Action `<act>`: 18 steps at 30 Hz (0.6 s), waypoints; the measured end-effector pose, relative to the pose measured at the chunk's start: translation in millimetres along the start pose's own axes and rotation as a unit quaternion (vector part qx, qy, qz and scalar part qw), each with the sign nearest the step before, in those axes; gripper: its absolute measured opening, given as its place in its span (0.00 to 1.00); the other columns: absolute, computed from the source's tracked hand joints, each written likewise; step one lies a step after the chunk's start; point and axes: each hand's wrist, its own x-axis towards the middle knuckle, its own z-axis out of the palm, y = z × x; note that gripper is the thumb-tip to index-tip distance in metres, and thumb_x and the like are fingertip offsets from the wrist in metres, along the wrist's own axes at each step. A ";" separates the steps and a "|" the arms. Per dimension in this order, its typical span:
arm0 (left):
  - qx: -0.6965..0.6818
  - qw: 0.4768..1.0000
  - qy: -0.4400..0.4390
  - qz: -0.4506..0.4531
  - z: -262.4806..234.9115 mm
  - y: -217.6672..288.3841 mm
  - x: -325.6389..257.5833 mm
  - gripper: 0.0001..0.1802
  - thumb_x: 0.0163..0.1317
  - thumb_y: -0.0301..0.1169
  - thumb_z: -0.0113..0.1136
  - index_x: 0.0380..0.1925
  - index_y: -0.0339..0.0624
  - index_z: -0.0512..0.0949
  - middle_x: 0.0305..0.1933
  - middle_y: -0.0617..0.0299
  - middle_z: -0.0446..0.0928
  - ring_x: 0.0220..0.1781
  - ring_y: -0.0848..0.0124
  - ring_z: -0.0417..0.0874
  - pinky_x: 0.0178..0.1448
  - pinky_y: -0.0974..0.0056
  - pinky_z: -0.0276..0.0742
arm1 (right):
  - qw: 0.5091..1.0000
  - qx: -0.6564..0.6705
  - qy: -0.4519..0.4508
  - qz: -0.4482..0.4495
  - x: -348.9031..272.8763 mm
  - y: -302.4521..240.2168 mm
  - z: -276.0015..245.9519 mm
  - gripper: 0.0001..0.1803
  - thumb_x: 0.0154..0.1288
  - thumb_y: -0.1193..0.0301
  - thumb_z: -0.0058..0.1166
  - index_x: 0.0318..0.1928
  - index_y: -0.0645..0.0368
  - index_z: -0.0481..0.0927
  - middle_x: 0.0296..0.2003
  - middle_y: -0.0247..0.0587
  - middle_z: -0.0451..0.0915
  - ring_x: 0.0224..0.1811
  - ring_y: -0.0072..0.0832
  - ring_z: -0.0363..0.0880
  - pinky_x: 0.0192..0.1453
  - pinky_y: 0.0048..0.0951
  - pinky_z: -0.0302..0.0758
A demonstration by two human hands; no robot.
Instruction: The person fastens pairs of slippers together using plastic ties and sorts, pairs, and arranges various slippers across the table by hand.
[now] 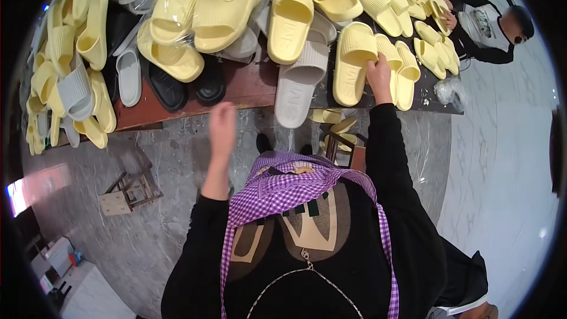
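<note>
Where the table's [248,85] near edge meets the pile, we see a pale yellow slipper [353,62] lying lengthwise, toe toward us. Our right hand [379,71] rests on its right edge, fingers curled over it in a light grasp. Our left hand [222,121], blurred, hangs empty before the table edge; we cannot tell its finger posture. A grey slipper [300,82] lies just left. Another person [493,26] sits at the far right end.
</note>
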 end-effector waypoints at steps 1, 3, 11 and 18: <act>0.030 0.997 -0.048 -0.048 26.0 -3.3 -4.4 0.13 0.61 0.33 0.55 0.42 0.35 0.73 0.38 0.61 0.75 0.41 0.73 0.75 0.48 0.69 0.70 | 0.999 -0.015 0.018 -0.039 -0.1 -4.3 1.8 0.18 0.55 0.70 0.45 0.45 0.66 0.72 0.32 0.59 0.77 0.36 0.52 0.76 0.40 0.44 0.71; -0.038 0.979 -0.135 -0.148 66.2 -12.3 -11.0 0.18 0.59 0.34 0.56 0.47 0.36 0.71 0.33 0.65 0.76 0.33 0.77 0.75 0.37 0.71 0.72 | 0.999 -0.002 -0.006 -0.048 -4.1 -4.6 13.1 0.17 0.55 0.71 0.45 0.45 0.66 0.72 0.32 0.59 0.77 0.36 0.53 0.76 0.39 0.43 0.72; -0.142 0.904 -0.292 -0.277 126.3 -3.2 -34.9 0.19 0.56 0.29 0.57 0.46 0.33 0.69 0.30 0.63 0.75 0.27 0.79 0.74 0.27 0.74 0.69 | 0.996 0.052 -0.043 -0.065 -24.9 29.9 4.7 0.19 0.55 0.72 0.44 0.48 0.66 0.69 0.32 0.63 0.76 0.36 0.55 0.75 0.41 0.47 0.72; -0.218 0.893 -0.285 -0.271 151.9 19.1 -80.3 0.17 0.55 0.25 0.56 0.46 0.35 0.69 0.32 0.63 0.76 0.27 0.77 0.76 0.26 0.73 0.71 | 0.994 0.054 -0.061 -0.067 -26.6 55.2 -12.0 0.21 0.56 0.71 0.45 0.49 0.68 0.68 0.31 0.63 0.76 0.36 0.55 0.75 0.40 0.47 0.72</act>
